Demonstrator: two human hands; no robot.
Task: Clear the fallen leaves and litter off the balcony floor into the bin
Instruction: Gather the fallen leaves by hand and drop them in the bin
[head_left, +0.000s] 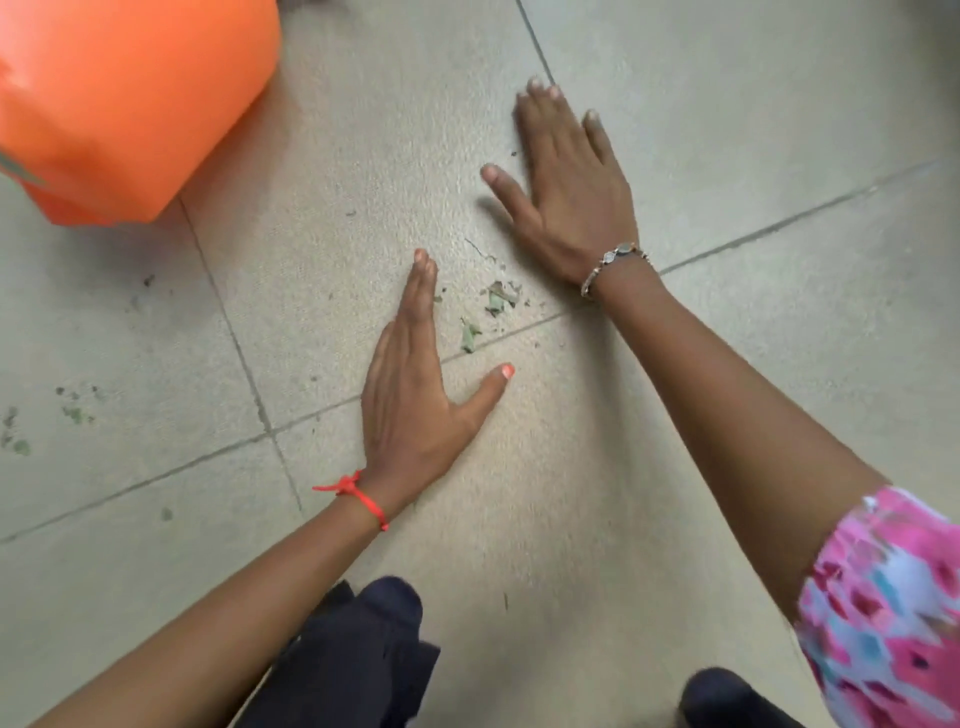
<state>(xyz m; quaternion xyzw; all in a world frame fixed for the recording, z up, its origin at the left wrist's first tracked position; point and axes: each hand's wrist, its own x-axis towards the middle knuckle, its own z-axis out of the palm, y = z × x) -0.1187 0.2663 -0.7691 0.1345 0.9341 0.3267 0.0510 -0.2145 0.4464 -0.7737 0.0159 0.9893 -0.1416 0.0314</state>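
Small green leaf scraps (498, 299) lie on the grey tiled balcony floor (727, 156), between my two hands. My left hand (415, 395) stands on its edge just left of the scraps, fingers straight and thumb spread toward the right. My right hand (566, 182) lies flat on the tile above and to the right of the scraps, fingers straight, thumb pointing left. Neither hand holds anything. An orange bin (119, 104) stands at the upper left, its opening out of view.
More crumbled leaf bits (72, 410) lie on the tile at the far left. A thin twig piece (506, 601) rests near my knees. My dark trouser knees (363, 654) fill the bottom edge. Grout lines cross the floor.
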